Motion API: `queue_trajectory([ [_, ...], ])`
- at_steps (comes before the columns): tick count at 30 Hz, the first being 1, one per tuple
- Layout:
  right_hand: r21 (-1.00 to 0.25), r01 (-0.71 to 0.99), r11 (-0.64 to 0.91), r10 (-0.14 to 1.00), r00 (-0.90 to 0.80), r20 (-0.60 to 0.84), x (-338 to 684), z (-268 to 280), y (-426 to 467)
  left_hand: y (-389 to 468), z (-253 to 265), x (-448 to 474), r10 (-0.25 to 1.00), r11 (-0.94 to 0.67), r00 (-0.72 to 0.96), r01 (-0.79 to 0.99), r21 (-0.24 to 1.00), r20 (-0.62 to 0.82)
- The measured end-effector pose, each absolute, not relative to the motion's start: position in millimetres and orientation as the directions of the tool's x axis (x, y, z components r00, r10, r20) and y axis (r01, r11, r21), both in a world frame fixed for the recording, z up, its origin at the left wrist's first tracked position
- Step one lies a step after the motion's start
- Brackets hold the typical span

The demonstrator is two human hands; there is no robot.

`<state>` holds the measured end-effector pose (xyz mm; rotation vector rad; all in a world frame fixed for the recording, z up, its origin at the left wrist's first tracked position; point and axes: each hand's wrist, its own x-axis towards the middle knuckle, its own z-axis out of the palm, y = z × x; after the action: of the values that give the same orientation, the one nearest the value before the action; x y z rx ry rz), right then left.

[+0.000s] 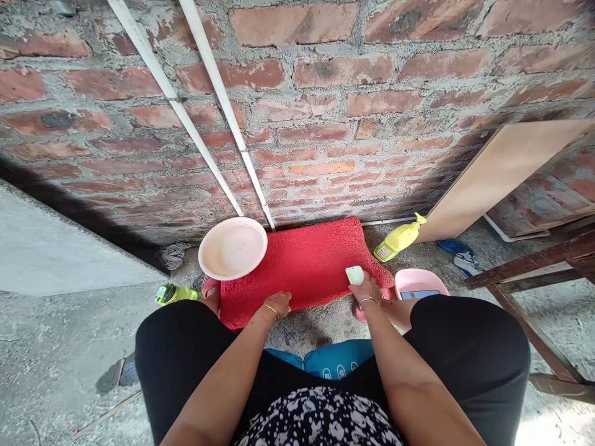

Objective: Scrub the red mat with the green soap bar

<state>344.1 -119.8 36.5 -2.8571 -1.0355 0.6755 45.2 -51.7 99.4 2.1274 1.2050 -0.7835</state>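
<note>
A red textured mat (307,257) lies spread out between my feet, its long side toward the brick wall. My left hand (279,303) is at the mat's near edge, fingers curled against the cloth. Near the mat's right end, my right hand (367,289) grips a pale mint-green block (354,275); its face points up, and whether it is soap or a brush I cannot tell. A pale pink basin (232,249) overlaps the mat's far left corner. Beside the right end stands a yellow pump bottle (398,240), tilted in view.
A pink tub (422,280) holding a dark flat thing sits by my right knee. A green bottle (175,294) is near my left knee. White pipes (218,80) run down the brick wall (320,133). At right are a leaning board (497,176) and wooden frame (534,322).
</note>
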Motion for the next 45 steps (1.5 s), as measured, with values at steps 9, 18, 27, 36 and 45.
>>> queue_trajectory([
  [9, -0.178, 0.740, -0.649, 0.746, 0.573, -0.338, 323.7, 45.4, -111.3, -52.6, 93.4, 52.7, 0.544, -0.428, 0.447, 0.876, 0.224, -0.710],
  [18, -0.190, 0.570, -0.799, 0.597, 0.717, -0.359, 343.7, 46.2, -116.5, -53.1, 93.1, 35.4, 0.552, -0.359, 0.395, 0.907, 0.218, -0.734],
  [27, -0.221, 0.518, -0.826, 0.563, 0.766, -0.311, 324.5, 50.9, -97.9, -46.2, 74.2, 3.9, 0.664, -0.083, 0.146, 0.989, 0.122, -0.733],
  [36, -0.189, 0.937, -0.293, 0.913, 0.215, -0.348, 167.2, 44.6, -21.3, -31.7, 45.0, -20.8, 0.618, 0.309, -0.212, 0.951, -0.014, -0.757],
  [45, -0.203, 0.979, -0.029, 0.918, -0.054, -0.394, 124.0, 39.8, 28.0, -34.0, 30.3, -11.1, 0.684, 0.245, -0.254, 0.963, -0.113, -0.684],
])
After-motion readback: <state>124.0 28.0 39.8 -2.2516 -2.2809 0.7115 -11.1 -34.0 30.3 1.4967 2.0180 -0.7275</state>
